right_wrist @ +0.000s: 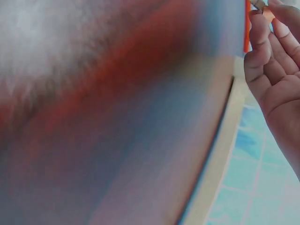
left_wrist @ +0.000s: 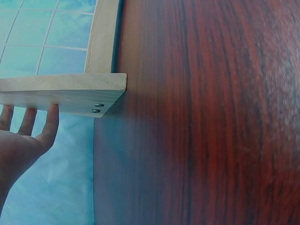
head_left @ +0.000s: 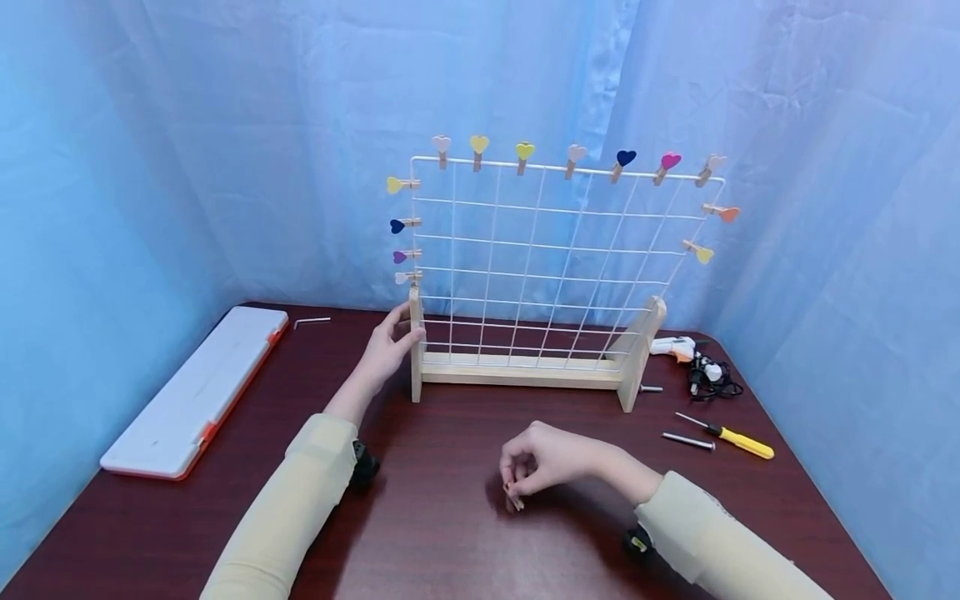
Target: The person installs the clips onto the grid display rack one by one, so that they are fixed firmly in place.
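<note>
A white wire grid [head_left: 551, 246] stands upright in a wooden stand [head_left: 517, 375]. Small wooden clothespins with coloured hearts are clipped along its top and both sides, such as a dark blue one [head_left: 625, 160]. My left hand [head_left: 386, 346] is at the left end of the stand; in the left wrist view its fingertips touch the outer face of the side board [left_wrist: 70, 99]. Low over the table in front of the grid, my right hand [head_left: 551, 460] pinches a small wooden clothespin [head_left: 513, 498] between thumb and fingers. Orange shows by those fingertips in the right wrist view.
On the left lies a white case [head_left: 195, 392] with orange edging, near a hex key [head_left: 312, 320]. To the right are a yellow screwdriver [head_left: 742, 442], a bolt [head_left: 688, 441], a glue gun [head_left: 673, 347] and its black cord [head_left: 716, 385]. Blue curtains surround the table.
</note>
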Tool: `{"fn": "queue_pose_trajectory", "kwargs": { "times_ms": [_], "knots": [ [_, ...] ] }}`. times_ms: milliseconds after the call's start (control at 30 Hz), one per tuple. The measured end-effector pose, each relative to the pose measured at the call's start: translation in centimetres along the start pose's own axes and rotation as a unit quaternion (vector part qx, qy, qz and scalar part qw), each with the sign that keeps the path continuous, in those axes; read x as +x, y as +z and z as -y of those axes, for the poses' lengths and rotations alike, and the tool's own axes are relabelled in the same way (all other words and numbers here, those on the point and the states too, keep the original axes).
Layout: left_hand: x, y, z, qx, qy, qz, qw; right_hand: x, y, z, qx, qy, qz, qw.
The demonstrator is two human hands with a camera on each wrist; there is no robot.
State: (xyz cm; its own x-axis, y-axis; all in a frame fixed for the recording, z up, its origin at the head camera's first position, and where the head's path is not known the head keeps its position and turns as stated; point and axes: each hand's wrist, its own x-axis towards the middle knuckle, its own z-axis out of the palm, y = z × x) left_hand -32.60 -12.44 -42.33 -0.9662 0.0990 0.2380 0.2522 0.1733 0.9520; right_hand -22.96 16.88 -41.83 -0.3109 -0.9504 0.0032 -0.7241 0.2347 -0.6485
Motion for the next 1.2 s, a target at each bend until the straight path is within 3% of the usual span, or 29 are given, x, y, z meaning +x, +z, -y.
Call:
{"fn": "queue_pose_trajectory", "kwargs": {
  "times_ms": [233,400,467,600,667,767,900,1067,1133,1200],
  "knots": [
    [0.0,0.0,-0.1,0.003,-0.005,-0.001,1.0,-1.9,-3.0,0.7,0.002,-0.011,-0.066,0.998],
    [0.1,0.0,0.0,0.003,-0.007,0.002,1.0,-3.7,-6.1,1.6,-0.066,-0.054,-0.149,0.985],
    [0.1,0.0,0.0,0.003,-0.008,0.002,1.0,-4.7,-7.4,2.5,-0.09,-0.043,-0.19,0.977],
    [0.0,0.0,0.1,0.004,-0.009,0.0,1.0,-7.1,-9.7,4.6,-0.103,0.04,-0.26,0.959],
    [0.0,0.0,0.1,0.006,-0.011,0.001,0.9999,-8.4,-10.6,5.2,-0.109,0.087,-0.3,0.944],
    [0.0,0.0,0.0,0.007,-0.009,0.0,0.9999,-10.1,-11.7,5.2,-0.109,0.143,-0.376,0.909],
    [-0.3,0.0,-0.4,-0.002,-0.003,0.001,1.0,-11.9,-12.8,3.9,-0.073,0.173,-0.5,0.845],
    [-0.4,-0.1,-0.8,-0.005,-0.002,0.006,1.0,-12.9,-13.6,1.3,0.001,0.154,-0.661,0.735],
    [-0.2,-0.1,-0.5,0.0,0.0,0.004,1.0,-12.9,-13.7,0.5,0.012,0.145,-0.712,0.687],
    [0.0,0.0,0.0,0.003,0.004,0.002,1.0,-12.8,-13.8,-0.3,0.019,0.127,-0.753,0.645]
  ]
}}
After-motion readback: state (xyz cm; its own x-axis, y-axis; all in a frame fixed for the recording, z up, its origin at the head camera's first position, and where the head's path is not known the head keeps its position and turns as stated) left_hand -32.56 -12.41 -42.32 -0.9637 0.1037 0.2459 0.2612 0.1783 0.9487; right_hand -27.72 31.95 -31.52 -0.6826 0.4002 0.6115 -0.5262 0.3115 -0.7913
